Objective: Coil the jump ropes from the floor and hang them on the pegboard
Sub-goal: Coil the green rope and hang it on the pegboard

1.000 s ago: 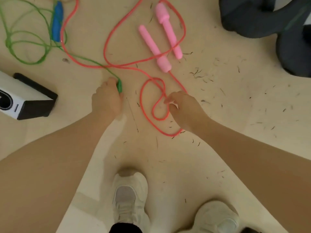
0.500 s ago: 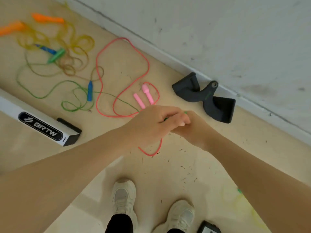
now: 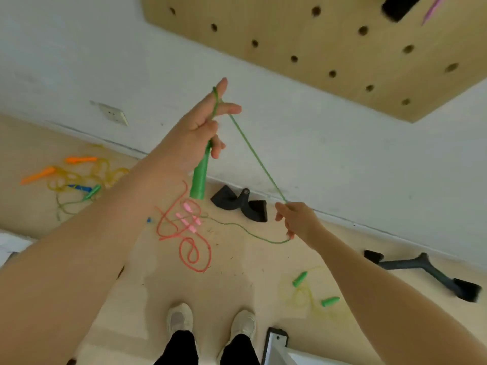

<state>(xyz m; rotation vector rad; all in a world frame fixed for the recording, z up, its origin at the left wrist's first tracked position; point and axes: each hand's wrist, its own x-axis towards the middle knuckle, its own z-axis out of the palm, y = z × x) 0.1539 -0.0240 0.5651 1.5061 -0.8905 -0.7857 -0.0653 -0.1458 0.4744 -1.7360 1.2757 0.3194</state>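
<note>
My left hand (image 3: 203,127) is raised in front of the wall and grips the green jump rope's handle (image 3: 199,179), which hangs down from the fist. The green cord (image 3: 254,154) loops over the index finger and runs taut down to my right hand (image 3: 295,219), which pinches it; the slack trails onto the floor. A red rope with pink handles (image 3: 188,233) lies on the floor below. An orange-handled yellow rope (image 3: 79,169) is at the left, and a yellow rope with green handles (image 3: 311,293) at the right. The wooden pegboard (image 3: 342,56) hangs at the upper right.
Black dumbbell-like objects lie by the wall (image 3: 239,204) and at the right (image 3: 427,272). A wall socket (image 3: 113,113) sits low on the white wall. My two white shoes (image 3: 210,322) stand on the beige floor, beside a white box edge (image 3: 279,346).
I have risen from crouching at the floor. The left hand lifted the green handle up high, and the right hand left the red rope and now pulls the green cord out taut.
</note>
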